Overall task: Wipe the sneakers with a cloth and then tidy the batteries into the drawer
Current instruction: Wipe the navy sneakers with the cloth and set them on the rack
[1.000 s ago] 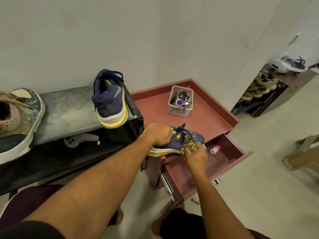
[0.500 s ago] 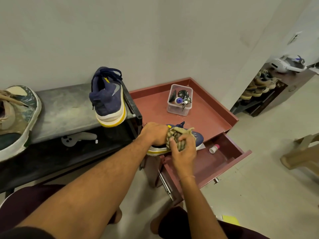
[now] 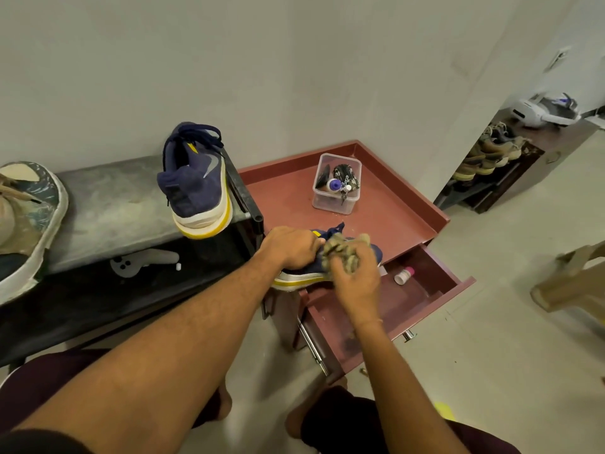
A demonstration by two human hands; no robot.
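A navy sneaker (image 3: pixel 302 273) with a white and yellow sole lies on the front edge of the maroon cabinet top (image 3: pixel 393 211). My left hand (image 3: pixel 289 247) grips its heel end. My right hand (image 3: pixel 355 273) presses a bunched olive cloth (image 3: pixel 343 249) onto the shoe's upper. The matching navy sneaker (image 3: pixel 196 188) stands heel-down on the grey bench (image 3: pixel 114 204). Below the cabinet top the maroon drawer (image 3: pixel 425 290) is pulled out, with a small white and pink bottle (image 3: pixel 403 276) inside. No batteries can be picked out.
A clear plastic box (image 3: pixel 337 185) with keys and small items stands on the cabinet top. A camouflage shoe (image 3: pixel 26 224) sits at the bench's left end. A white controller (image 3: pixel 144 260) lies on the lower shelf. A shoe rack (image 3: pixel 491 158) and a tan chair (image 3: pixel 573 283) are at the right.
My right hand with the cloth moved from the shoe's front up toward my left hand, then back a little to the right across the upper. My left hand stayed on the shoe.
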